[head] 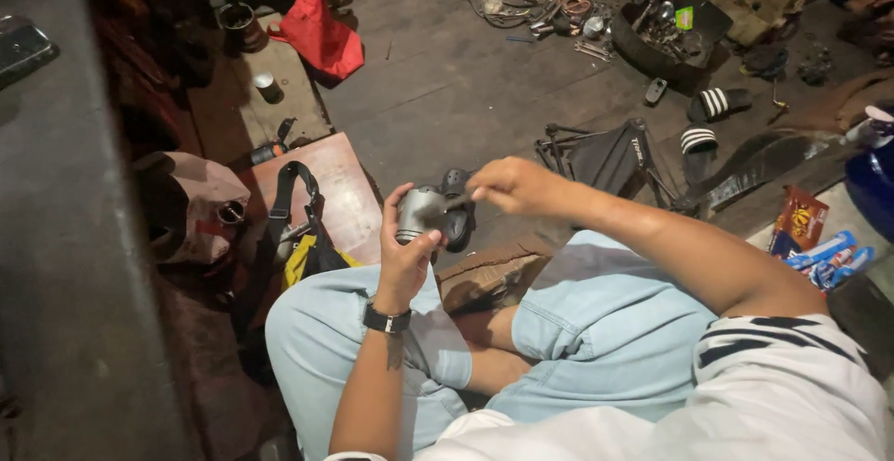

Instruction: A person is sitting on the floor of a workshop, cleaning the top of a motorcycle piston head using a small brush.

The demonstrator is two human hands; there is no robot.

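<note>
The person sat cross-legged on the wooden floor (438, 88) in pale blue shorts, both hands raised in front of the knees. The left hand (402, 247), with a black watch (386, 319) on its wrist, was closed around a small grey metal part (421, 214), its fingers (395, 208) curled round the far side and the thumb pressed on the near side. A darker black piece (456, 219) sat against the right side of that part. The right hand (512, 186) was pinched shut on a thin dark tool (456, 203), whose tip touched the top of the grey part; what kind of tool it was could not be told. Both hands hung above a brown cardboard piece (484, 275) lying between the knees. To the left of the legs lay a black strap (284, 205) across a reddish board (340, 191), with a yellow item (300, 261) just beside it. Further off on the floor were a red cloth (321, 28), a tangle of wires and small metal bits (540, 5), a dark tray of parts (670, 33), two black-and-white striped sandals (717, 102), and a black folded frame (605, 158) near the right forearm. Colourful packets (819, 242) lay at the right edge.
</note>
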